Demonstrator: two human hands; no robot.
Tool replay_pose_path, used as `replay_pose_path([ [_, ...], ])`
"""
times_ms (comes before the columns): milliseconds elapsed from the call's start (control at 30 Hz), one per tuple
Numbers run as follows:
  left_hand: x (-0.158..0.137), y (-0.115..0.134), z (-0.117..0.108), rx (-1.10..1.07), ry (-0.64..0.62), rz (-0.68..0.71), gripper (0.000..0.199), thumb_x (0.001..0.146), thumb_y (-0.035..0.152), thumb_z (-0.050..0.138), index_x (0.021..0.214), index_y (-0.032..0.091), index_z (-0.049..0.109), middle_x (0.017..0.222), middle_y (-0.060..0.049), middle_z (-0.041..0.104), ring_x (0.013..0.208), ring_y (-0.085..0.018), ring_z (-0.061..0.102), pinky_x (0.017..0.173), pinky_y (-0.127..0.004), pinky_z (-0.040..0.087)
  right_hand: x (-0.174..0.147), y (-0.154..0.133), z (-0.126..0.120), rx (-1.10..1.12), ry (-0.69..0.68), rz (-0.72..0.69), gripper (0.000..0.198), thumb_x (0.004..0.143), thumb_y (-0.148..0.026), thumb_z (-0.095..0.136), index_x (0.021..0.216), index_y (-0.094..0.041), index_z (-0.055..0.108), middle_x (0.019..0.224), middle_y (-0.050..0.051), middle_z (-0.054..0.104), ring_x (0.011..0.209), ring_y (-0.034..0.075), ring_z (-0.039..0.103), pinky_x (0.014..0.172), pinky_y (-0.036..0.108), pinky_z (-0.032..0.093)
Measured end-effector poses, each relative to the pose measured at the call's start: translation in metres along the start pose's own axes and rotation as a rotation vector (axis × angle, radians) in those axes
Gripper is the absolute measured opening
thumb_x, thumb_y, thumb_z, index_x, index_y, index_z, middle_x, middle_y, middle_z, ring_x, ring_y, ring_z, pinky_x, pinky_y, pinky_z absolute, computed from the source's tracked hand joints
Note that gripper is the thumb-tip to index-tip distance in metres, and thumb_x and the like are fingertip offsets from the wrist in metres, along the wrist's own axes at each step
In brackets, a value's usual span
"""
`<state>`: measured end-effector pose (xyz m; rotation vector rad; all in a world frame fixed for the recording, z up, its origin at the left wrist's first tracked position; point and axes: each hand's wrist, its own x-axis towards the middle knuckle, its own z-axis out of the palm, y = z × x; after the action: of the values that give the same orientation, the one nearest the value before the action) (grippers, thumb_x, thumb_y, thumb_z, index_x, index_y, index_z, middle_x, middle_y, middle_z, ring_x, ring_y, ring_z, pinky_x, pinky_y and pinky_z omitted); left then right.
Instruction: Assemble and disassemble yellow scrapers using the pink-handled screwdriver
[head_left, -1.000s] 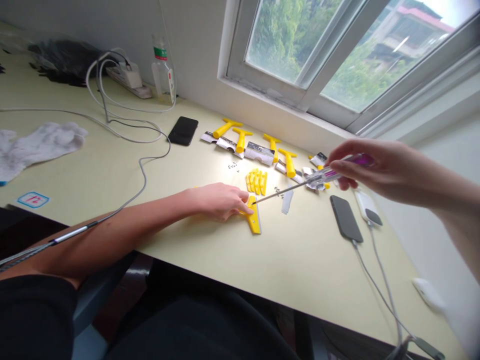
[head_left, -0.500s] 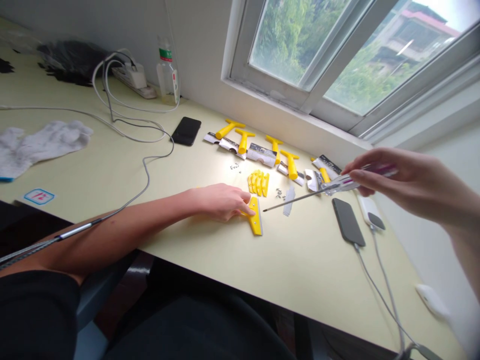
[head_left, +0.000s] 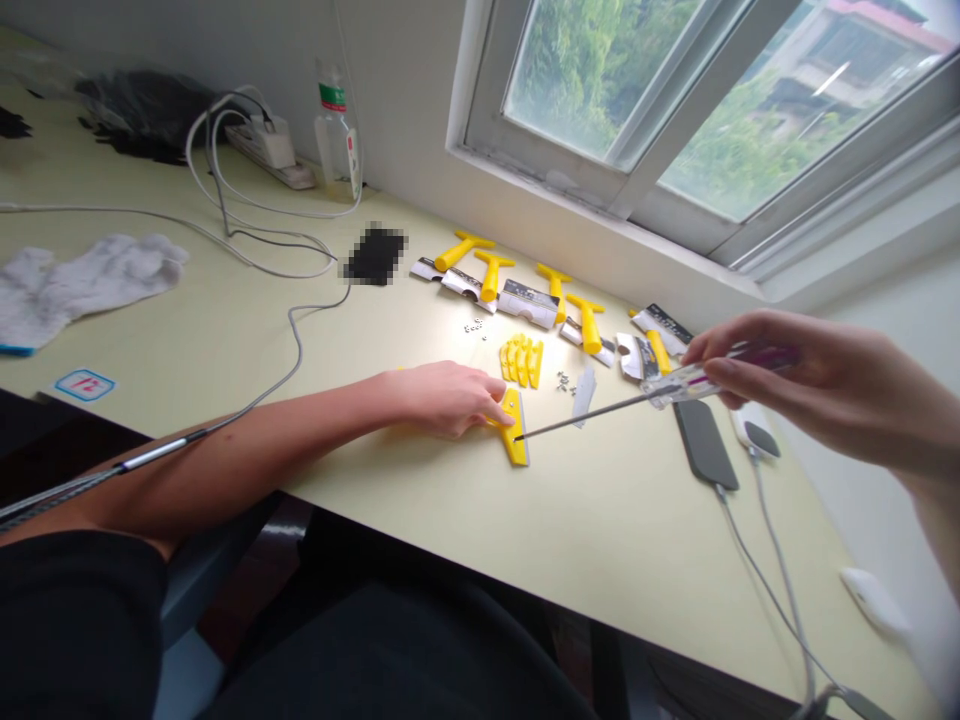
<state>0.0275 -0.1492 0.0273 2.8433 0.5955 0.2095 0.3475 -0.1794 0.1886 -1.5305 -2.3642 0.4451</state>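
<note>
My left hand (head_left: pixel 459 400) is closed on a yellow scraper (head_left: pixel 516 452) that lies on the table, its metal blade edge facing right. Most of the scraper's handle is hidden under the hand. In my right hand (head_left: pixel 787 375) is a screwdriver (head_left: pixel 585 414) with a clear handle and a long thin shaft. Its tip meets the scraper head near a screw. Just behind the scraper lie several yellow plastic pieces (head_left: pixel 522 361) in a row. Small screws (head_left: pixel 565 382) and thin grey blades (head_left: pixel 584 396) rest to their right, and tiny nuts (head_left: pixel 474 326) sit farther back.
Yellow scraper handles (head_left: pixel 589 322) and printed card sleeves (head_left: pixel 529 303) line the window side. A phone (head_left: pixel 705 445) with a cable lies at the right. Toward the left are white gloves (head_left: pixel 90 285), a bottle (head_left: pixel 337 150), a power strip (head_left: pixel 270 150) and a loose cable (head_left: pixel 298 340).
My right hand has brought the screwdriver down and left, so its tip has gone from beside the scraper onto its head. My left hand keeps its hold.
</note>
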Motion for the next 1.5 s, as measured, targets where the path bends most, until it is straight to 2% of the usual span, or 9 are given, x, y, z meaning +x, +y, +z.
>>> replay_pose_path([
  [200,-0.001,-0.001,0.001,-0.01,0.004,0.01,0.039,0.092,0.016,0.051,0.123,0.035,0.065,0.097,-0.003,0.064,0.083,-0.016,0.059,0.058,-0.026,0.033,-0.011,-0.011,-0.007,-0.163,-0.079,-0.087,0.025,0.084,-0.052,0.064,0.096,-0.03,0.059,0.099,0.004,0.072,0.081,0.021,0.071,0.064,0.03,0.056],
  [400,-0.001,-0.001,0.0,-0.042,0.005,0.009,0.037,0.093,0.018,0.053,0.124,0.034,0.066,0.1,-0.003,0.064,0.085,-0.015,0.059,0.061,-0.025,0.035,-0.003,-0.031,-0.003,-0.646,0.071,-0.099,0.048,0.093,-0.066,0.029,0.085,-0.027,0.055,0.05,0.0,0.058,0.037,0.018,0.05,0.041,0.031,0.035],
  [600,-0.001,0.001,-0.001,-0.052,-0.006,-0.017,0.038,0.094,0.02,0.053,0.126,0.035,0.065,0.101,-0.002,0.064,0.084,-0.015,0.06,0.062,-0.025,0.036,0.003,-0.029,-0.015,-0.291,-0.072,-0.183,0.042,0.085,-0.064,0.056,0.111,-0.031,0.058,0.093,0.0,0.073,0.077,0.019,0.07,0.063,0.028,0.054],
  [767,0.0,0.001,-0.001,-0.05,-0.015,-0.02,0.038,0.094,0.019,0.053,0.126,0.035,0.065,0.102,-0.003,0.065,0.085,-0.015,0.06,0.062,-0.024,0.036,0.005,-0.033,-0.018,-0.538,-0.044,-0.162,0.046,0.093,-0.063,0.037,0.086,-0.028,0.065,0.058,0.001,0.063,0.048,0.018,0.058,0.046,0.031,0.042],
  [933,-0.001,0.001,-0.002,-0.056,-0.017,-0.024,0.037,0.094,0.02,0.053,0.126,0.035,0.065,0.102,-0.003,0.065,0.085,-0.015,0.06,0.062,-0.024,0.036,0.001,-0.031,-0.019,-0.314,-0.193,-0.17,0.043,0.087,-0.06,0.054,0.122,-0.035,0.055,0.096,0.002,0.072,0.073,0.021,0.068,0.056,0.03,0.053],
  [1067,-0.001,0.001,-0.002,-0.056,-0.017,-0.027,0.037,0.094,0.02,0.053,0.126,0.036,0.065,0.102,-0.002,0.065,0.086,-0.015,0.06,0.063,-0.024,0.037,0.0,-0.028,-0.022,-0.461,-0.122,-0.068,0.04,0.092,-0.063,0.039,0.106,-0.032,0.06,0.069,0.002,0.067,0.055,0.021,0.062,0.049,0.033,0.049],
  [1233,0.0,0.002,-0.002,-0.042,-0.017,-0.025,0.036,0.094,0.021,0.054,0.126,0.036,0.065,0.102,-0.002,0.064,0.084,-0.015,0.06,0.061,-0.025,0.036,-0.001,-0.029,-0.024,-0.38,-0.213,-0.183,0.045,0.086,-0.062,0.054,0.122,-0.036,0.053,0.105,0.003,0.071,0.078,0.022,0.069,0.058,0.031,0.055],
  [1400,0.0,0.003,-0.004,-0.051,-0.029,-0.033,0.036,0.094,0.02,0.055,0.125,0.035,0.066,0.103,-0.003,0.065,0.089,-0.015,0.06,0.062,-0.024,0.036,0.001,-0.036,-0.014,-0.501,-0.058,-0.081,0.044,0.093,-0.064,0.035,0.098,-0.028,0.059,0.064,0.001,0.064,0.046,0.017,0.057,0.043,0.031,0.043],
  [1500,0.0,0.003,-0.005,-0.054,-0.033,-0.038,0.037,0.094,0.019,0.054,0.125,0.035,0.066,0.103,-0.003,0.064,0.089,-0.015,0.06,0.062,-0.023,0.036,0.002,-0.038,-0.015,-0.333,-0.019,-0.188,0.038,0.089,-0.06,0.051,0.112,-0.03,0.056,0.091,0.003,0.071,0.071,0.019,0.068,0.057,0.03,0.054],
])
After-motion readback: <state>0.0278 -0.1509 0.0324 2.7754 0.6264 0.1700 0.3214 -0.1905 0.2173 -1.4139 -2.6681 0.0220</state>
